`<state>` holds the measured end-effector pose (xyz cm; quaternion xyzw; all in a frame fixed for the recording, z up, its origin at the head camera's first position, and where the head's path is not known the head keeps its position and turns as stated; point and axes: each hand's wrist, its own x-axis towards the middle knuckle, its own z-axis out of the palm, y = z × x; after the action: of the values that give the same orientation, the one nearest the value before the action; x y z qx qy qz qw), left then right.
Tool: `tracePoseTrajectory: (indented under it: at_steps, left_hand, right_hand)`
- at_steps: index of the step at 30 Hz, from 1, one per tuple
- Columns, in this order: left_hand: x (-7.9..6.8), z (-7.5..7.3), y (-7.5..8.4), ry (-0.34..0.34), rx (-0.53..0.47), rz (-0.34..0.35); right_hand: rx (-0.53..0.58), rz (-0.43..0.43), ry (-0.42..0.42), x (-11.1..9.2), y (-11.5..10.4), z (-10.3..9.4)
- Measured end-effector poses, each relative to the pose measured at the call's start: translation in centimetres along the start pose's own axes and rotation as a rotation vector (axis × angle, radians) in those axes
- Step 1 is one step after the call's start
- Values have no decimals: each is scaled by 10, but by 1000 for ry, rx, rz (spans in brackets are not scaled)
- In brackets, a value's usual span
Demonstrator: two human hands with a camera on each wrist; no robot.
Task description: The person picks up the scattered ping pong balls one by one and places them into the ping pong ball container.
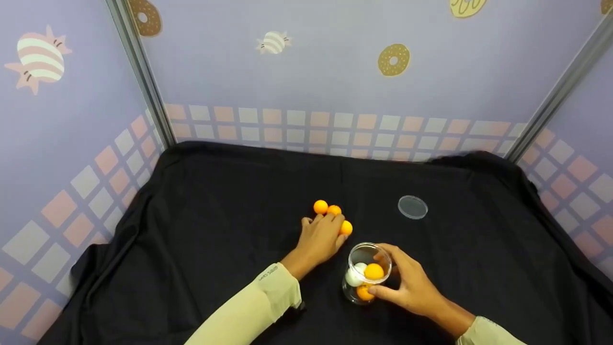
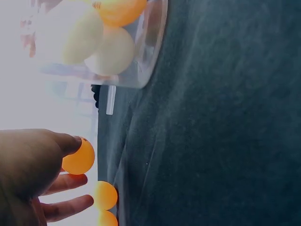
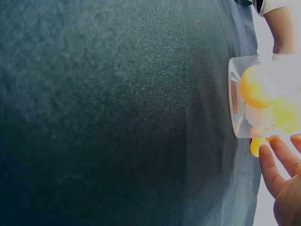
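Observation:
A clear jar (image 1: pixel 355 293) stands on the cloth with white and orange ping-pong balls inside, its mouth uncovered. My right hand (image 1: pixel 413 282) grips it from the right, thumb on the near side and fingers round the far side. To the left of the jar, my left hand (image 1: pixel 320 239) pinches an orange ping-pong ball (image 2: pixel 80 157), the thumb and a finger against it. Two more orange balls (image 1: pixel 321 207) lie just beyond that hand's fingertips; in the left wrist view a loose ball (image 2: pixel 106 195) shows below its extended fingers.
A round clear lid (image 1: pixel 413 207) lies flat beyond the jar, to its right. Black cloth (image 1: pixel 230 191) covers the table, with folds along its edges. Patterned lilac panels (image 1: pixel 325 72) enclose the back and both sides.

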<state>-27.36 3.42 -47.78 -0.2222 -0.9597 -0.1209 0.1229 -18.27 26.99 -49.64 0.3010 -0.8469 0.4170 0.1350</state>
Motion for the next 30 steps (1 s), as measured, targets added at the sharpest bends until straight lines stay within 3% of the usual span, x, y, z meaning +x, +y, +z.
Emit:
tracePoseTrajectory:
  at_steps: [8, 30]
  left_hand:
    - [-13, -9, 2, 91, -20, 65]
    - [-43, -43, 5, 157, -53, 146]
  right_hand:
    - [10, -16, 3, 0, -1, 0]
    - [7, 12, -4, -1, -1, 1]
